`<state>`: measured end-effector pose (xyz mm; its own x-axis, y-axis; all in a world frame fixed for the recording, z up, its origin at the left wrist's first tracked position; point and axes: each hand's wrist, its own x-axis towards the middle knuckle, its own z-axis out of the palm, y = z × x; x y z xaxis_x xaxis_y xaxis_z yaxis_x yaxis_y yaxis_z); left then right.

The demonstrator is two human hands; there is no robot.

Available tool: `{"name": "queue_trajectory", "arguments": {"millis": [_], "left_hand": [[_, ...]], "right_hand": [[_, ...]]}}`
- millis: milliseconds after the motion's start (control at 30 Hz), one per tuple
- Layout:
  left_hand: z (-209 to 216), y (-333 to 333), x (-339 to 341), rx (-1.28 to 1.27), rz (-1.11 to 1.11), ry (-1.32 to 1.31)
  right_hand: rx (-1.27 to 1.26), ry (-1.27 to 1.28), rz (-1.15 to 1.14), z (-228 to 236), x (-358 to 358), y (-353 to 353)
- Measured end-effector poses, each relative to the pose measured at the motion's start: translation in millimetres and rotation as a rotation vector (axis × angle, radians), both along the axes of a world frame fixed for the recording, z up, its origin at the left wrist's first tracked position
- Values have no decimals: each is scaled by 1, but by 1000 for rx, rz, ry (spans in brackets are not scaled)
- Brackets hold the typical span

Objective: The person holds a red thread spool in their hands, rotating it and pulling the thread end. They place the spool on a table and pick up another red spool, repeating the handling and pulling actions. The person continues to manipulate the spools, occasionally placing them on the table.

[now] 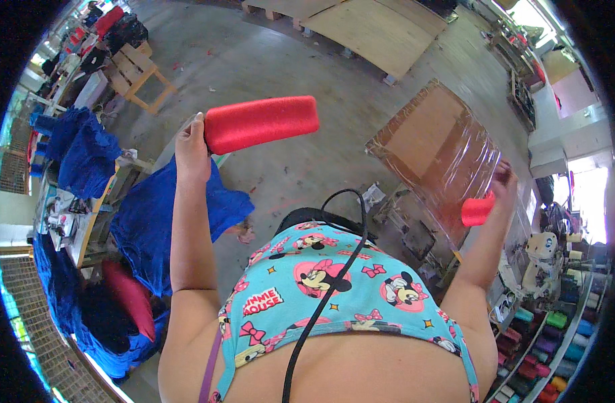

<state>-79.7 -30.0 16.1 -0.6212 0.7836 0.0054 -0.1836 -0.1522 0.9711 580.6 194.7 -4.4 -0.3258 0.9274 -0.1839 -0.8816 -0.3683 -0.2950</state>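
Note:
My left hand [193, 149] is raised out in front, its fingers closed round the near end of a long red thread spool [264, 122]. The spool lies nearly level and points to the right. Farther right, my right hand [503, 181] is at the right edge of a plastic-wrapped cardboard sheet [415, 138]; its fingers are small and smeared, so their grip is unclear. Close beside that wrist, a shorter red thread spool [478, 210] shows against the wrapped cardboard. Whether the hand touches this spool cannot be told.
Blue fabric [143, 215] hangs over a work table at the left, with a dark red bundle [129, 299] below it. Racks of coloured thread spools [546, 342] and a white sewing machine [542, 252] stand at the right. A wooden chair [139, 77] and plywood sheets [381, 33] are farther off.

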Motion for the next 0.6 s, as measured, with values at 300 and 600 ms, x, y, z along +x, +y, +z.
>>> {"name": "queue_trajectory", "arguments": {"millis": [300,600], "left_hand": [[-2,13,4,-10,-5,-100],[9,17,22,17,-51,-55]], "right_hand": [[-136,-1372,-1053,50,202,-14],[423,-1494,-409,24,-172,8]]}}
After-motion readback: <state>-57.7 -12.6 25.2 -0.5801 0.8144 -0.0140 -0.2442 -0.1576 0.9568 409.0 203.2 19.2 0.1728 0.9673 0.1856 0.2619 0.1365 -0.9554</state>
